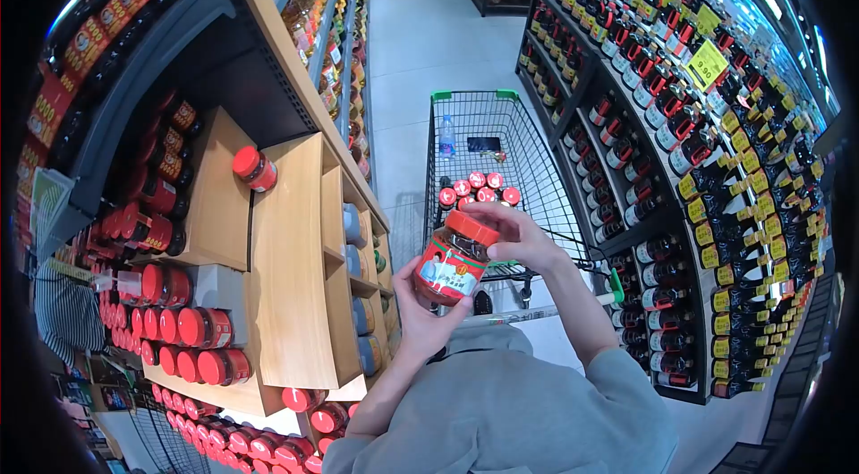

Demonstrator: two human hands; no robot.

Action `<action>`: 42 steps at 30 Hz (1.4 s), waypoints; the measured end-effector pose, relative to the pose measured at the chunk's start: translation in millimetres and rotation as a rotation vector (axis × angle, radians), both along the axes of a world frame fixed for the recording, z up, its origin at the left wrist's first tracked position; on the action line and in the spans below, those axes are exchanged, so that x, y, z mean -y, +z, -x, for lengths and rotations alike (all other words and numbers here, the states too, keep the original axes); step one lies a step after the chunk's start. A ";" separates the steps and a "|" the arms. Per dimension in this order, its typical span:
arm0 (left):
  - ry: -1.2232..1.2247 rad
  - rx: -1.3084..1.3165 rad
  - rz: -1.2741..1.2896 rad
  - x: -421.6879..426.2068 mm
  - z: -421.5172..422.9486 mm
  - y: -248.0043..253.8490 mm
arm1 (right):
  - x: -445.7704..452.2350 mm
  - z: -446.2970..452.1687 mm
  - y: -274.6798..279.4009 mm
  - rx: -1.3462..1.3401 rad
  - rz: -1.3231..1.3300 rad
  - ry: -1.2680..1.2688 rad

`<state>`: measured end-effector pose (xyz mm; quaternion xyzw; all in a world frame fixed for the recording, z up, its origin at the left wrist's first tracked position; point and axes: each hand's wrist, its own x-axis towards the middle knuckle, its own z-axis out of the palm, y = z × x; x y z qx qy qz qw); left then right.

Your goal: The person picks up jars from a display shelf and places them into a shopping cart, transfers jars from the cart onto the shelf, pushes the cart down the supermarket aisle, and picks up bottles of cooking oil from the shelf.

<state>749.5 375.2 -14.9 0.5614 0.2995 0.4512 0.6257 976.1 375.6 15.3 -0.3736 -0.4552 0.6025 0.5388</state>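
Grey shirt (519,407) fills six o'clock, while left hand (422,320) at seven and right hand (526,244) at two clasp a jar (453,266), likely weighty, rigid, breakable, best cupped underneath.

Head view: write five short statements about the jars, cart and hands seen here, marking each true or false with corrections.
1. The left hand and right hand both touch the round, red-lidded jar with the printed label. True.
2. Its lid is off. False: the red lid is on.
3. The black wire cart holds other red-lidded jars. True.
4. The clear plastic bottle is outside the cart. False: the bottle is inside.
5. The right hand is empty. False: it grips the labelled jar.
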 end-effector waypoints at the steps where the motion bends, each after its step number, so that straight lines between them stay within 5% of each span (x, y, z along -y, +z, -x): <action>1: 0.032 -0.032 -0.031 1.2 2.1 3.5 | -2.2 4.2 1.1 -0.024 -0.011 -0.007; 9: 0.202 -0.183 -0.140 -2.0 9.6 16.4 | -32.4 24.1 1.5 -0.214 -0.046 0.099; 12: 0.168 0.048 -0.028 -12.0 11.4 -1.8 | -38.0 28.7 4.6 -0.104 -0.027 0.060; 15: -0.208 0.484 0.625 -21.8 21.3 -4.0 | -36.8 43.7 9.3 -0.038 -0.029 0.010; 25: -0.323 0.652 0.697 -26.4 10.5 -12.3 | -44.2 58.0 15.4 0.039 -0.025 -0.078; 42: -0.253 0.552 0.667 -28.5 3.7 -4.5 | -46.7 52.3 11.3 -0.014 0.012 -0.073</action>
